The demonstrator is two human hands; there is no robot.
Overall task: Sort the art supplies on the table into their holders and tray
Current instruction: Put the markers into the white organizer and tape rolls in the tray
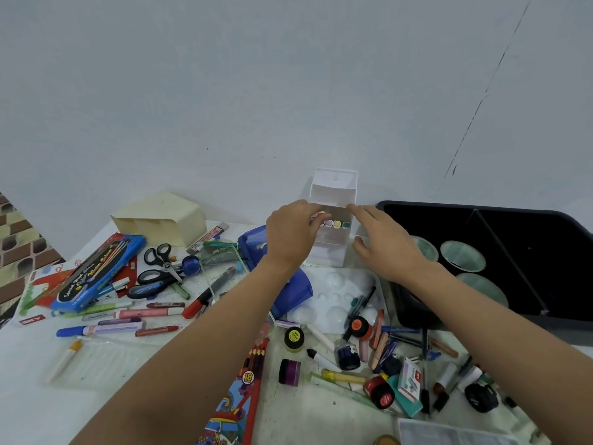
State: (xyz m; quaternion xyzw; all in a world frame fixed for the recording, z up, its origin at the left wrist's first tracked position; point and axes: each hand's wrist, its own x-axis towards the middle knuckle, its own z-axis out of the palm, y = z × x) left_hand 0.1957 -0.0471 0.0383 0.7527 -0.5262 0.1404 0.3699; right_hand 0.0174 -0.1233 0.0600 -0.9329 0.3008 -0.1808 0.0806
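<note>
A white tiered holder (333, 191) stands against the wall at the back middle. Pastel markers (336, 224) stand in its lower tier. My left hand (290, 236) is closed around the markers at the holder's left front. My right hand (385, 242) rests with spread fingers on the holder's right edge, holding nothing. A black tray (545, 226) with pale round cups (462, 255) sits to the right. A beige holder (160, 216) lies at the back left. A blue holder (288, 290) lies on its side under my left forearm.
Scissors (160, 261), a blue watercolour box (96, 271) and loose markers (128, 316) crowd the left. A white palette (337, 293), paint pots (293, 338), crayons and a pencil box (244, 390) fill the front right. The wall is close behind.
</note>
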